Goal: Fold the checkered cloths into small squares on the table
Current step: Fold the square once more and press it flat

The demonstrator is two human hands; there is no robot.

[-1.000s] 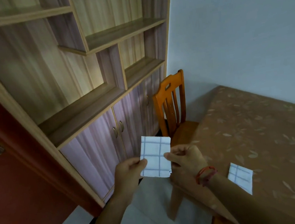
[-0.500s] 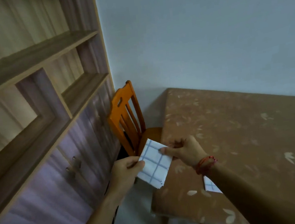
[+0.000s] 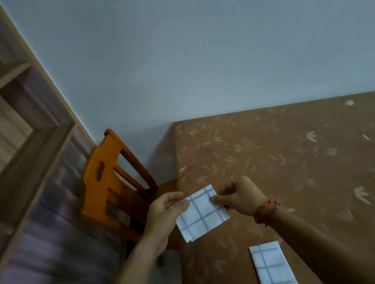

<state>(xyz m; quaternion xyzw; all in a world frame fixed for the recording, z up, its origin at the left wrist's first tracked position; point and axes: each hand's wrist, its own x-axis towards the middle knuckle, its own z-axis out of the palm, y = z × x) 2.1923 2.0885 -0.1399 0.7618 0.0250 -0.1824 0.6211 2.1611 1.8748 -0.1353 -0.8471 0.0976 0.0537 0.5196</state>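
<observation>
Pinched folded checkered cloth [image 3: 201,213] at its left edge with left hand [image 3: 164,212], thumb on top. Gripped same cloth at its upper right edge with right hand [image 3: 242,196], fingers curled. Held it tilted in the air over left edge of bench [image 3: 302,163]. Observed second folded cloth [image 3: 273,269] flat on bench, near front edge, apart from the held one. Noted red cord bracelet [image 3: 267,210] on right wrist. Noted orange wooden chair [image 3: 106,182] just left of bench, shelf unit [image 3: 19,162] beyond.
</observation>
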